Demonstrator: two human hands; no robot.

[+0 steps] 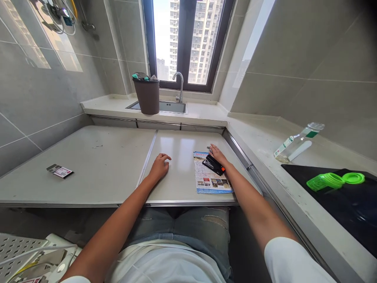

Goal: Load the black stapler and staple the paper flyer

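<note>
Here, one stapler point(214, 165), one leaflet point(207, 179).

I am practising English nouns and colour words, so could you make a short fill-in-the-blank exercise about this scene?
1. The right hand rests on a ____ tool lying on the leaflet.
2. The brown bin stands beside the steel ____.
3. The jar lying on the black mat is ____.
Answers: black; sink; green.

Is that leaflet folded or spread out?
Spread out: the leaflet lies flat on the table, printed face up, under a black tool.
</note>
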